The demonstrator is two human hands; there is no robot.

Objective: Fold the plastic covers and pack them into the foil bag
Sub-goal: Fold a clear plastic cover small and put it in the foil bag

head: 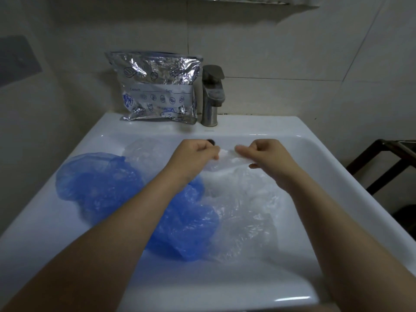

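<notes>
Plastic covers fill most of a white sink [258,129] across the middle of the frame. Two are blue: one blue cover [96,179] lies at centre left against the basin's left slope, and a second blue cover [186,228] lies crumpled at the centre, partly under the left forearm. At least two are clear: a clear cover [144,152] sits just above the first blue one, near the back of the basin, and a larger clear cover [245,212] spreads over the right half of the basin, overlapping the second blue one. Where one clear sheet ends and another begins is hard to tell.

One left hand [198,152] and one right hand [267,154] are in view, both just above centre, near each other but not touching. Each has its fingers curled and pinches the top edge of the larger clear cover, which stretches between them and hangs down into the basin.

One foil bag [157,86] stands upright in the upper middle of the frame, on the sink's back ledge, leaning against the tiled wall. It is silver with blue line drawings of shellfish and fish, and a white label strip reads "Date"; the word before it is too blurred to read. One metal tap [212,95] stands just right of the bag. A dark wooden frame [382,163] shows at the right edge.
</notes>
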